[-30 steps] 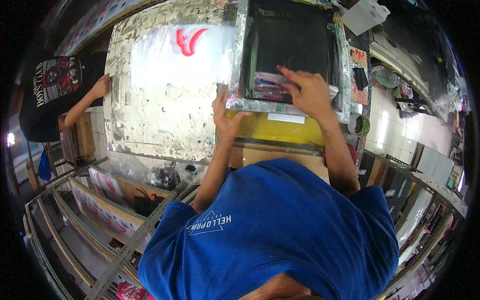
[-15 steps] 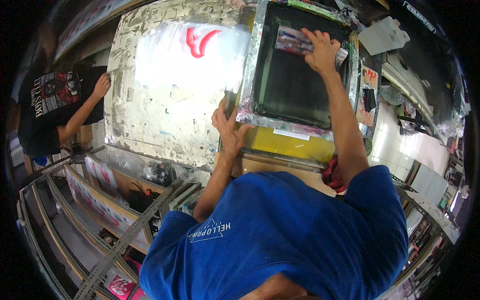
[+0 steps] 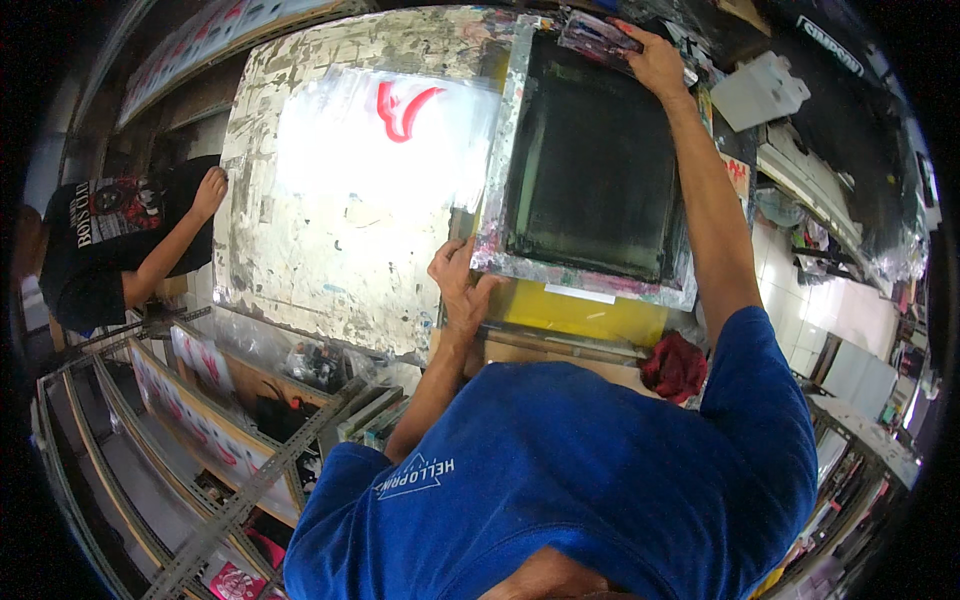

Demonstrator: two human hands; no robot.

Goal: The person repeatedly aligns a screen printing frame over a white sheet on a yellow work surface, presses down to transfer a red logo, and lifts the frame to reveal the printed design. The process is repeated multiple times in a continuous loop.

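A screen-printing frame with dark mesh lies in front of me, over a yellow board. My right hand reaches to the frame's far end, its fingers wrapped round a paint-stained squeegee. At the frame's near left corner, my left hand grips the edge with its fingers on the left side and thumb along the near side. Left of the frame lies a shiny white sheet bearing a red curved print. Whatever is under the mesh is hidden.
Across the stained worktable, a person in black rests a hand on its left edge. Metal racks with printed sheets stand at lower left. A dark red cloth lies by my right side; a whitish jug stands at far right.
My right hand has pushed the squeegee away from me, from the upper mesh to the frame's far end. My left hand stays at the corner. The whole view has shifted slightly.
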